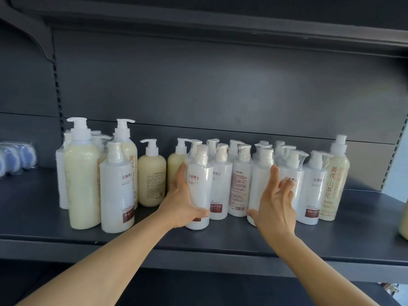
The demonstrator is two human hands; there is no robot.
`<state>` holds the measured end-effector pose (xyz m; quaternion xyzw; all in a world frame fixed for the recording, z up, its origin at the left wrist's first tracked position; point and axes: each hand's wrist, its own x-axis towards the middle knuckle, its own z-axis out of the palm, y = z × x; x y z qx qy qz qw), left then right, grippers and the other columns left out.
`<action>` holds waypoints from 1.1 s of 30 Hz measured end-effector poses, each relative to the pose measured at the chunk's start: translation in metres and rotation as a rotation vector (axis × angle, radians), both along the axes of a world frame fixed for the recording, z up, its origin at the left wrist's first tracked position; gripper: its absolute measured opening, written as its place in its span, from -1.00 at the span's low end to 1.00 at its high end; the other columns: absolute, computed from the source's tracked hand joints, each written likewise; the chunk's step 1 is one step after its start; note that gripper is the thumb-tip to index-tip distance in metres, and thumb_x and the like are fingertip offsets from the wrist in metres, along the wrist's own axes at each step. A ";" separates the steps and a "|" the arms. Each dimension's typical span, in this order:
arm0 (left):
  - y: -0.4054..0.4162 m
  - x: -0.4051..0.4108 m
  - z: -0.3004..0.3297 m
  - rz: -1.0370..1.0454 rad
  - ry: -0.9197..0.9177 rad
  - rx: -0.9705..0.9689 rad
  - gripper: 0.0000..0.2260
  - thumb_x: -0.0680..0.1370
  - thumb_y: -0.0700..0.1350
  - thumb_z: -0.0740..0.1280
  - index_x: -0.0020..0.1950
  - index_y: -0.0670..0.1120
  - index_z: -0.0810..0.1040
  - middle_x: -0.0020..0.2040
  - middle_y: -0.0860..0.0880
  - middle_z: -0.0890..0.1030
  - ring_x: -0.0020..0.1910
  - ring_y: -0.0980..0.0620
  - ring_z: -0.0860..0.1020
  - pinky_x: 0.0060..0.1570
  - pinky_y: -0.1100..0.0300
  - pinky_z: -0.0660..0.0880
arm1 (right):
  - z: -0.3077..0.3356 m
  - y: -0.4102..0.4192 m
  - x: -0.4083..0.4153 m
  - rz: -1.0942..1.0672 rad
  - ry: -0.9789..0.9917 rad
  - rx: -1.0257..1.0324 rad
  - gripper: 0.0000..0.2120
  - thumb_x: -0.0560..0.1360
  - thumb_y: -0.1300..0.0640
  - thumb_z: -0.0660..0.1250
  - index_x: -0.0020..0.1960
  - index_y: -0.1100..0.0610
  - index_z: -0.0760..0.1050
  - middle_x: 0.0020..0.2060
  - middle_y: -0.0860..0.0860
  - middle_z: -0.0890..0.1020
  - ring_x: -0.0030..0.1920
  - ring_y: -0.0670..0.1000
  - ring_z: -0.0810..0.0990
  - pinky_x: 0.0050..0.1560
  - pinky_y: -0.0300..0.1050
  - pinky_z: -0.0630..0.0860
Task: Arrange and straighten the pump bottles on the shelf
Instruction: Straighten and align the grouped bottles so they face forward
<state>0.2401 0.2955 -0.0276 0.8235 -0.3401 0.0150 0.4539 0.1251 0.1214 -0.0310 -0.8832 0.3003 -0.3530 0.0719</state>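
Several white and cream pump bottles stand in a loose cluster on a dark grey shelf (154, 239). My left hand (183, 202) grips a white pump bottle (199, 186) at the front of the cluster, thumb across its lower front. My right hand (276, 204) is in front of another white bottle (260, 184), fingers spread and mostly straight, thumb near its base; it touches the bottle's side. Behind them stand more white wrapped bottles (240, 180). Tall cream bottles (82, 180) stand at the left, and one tall cream bottle (334, 180) stands at the right end.
Two short beige pump bottles (152, 177) stand between the left group and the middle cluster. A pack of blue items (16, 157) lies at the far left of the shelf. An upper shelf (220, 25) overhangs. Part of a cream bottle (404, 219) shows at the right edge.
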 end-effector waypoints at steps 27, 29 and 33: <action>0.047 0.007 0.091 0.357 -0.592 0.525 -0.55 0.48 -0.22 0.33 0.35 -0.13 0.35 0.33 -0.09 0.40 0.30 -0.09 0.37 0.19 0.05 0.42 | 0.137 0.073 0.050 0.538 0.206 -0.163 -0.53 0.51 0.25 0.22 0.41 0.13 0.27 0.34 0.10 0.23 0.34 0.15 0.18 0.31 -0.03 0.30; 0.050 0.019 0.104 0.401 -0.622 0.541 -0.58 0.49 -0.26 0.29 0.34 -0.15 0.36 0.31 -0.11 0.42 0.28 -0.11 0.38 0.15 0.05 0.43 | 0.150 0.076 0.072 0.622 0.298 -0.080 -0.53 0.52 0.26 0.20 0.42 0.11 0.29 0.38 0.09 0.26 0.39 0.14 0.18 0.31 -0.05 0.32; 0.049 0.047 0.117 0.448 -0.594 0.596 -0.61 0.51 -0.24 0.30 0.34 -0.17 0.37 0.25 -0.13 0.46 0.25 -0.13 0.41 -0.04 0.09 0.40 | 0.169 0.078 0.108 0.654 0.404 -0.047 -0.58 0.57 0.24 0.13 0.42 0.12 0.32 0.40 0.05 0.37 0.40 0.10 0.31 0.31 -0.12 0.32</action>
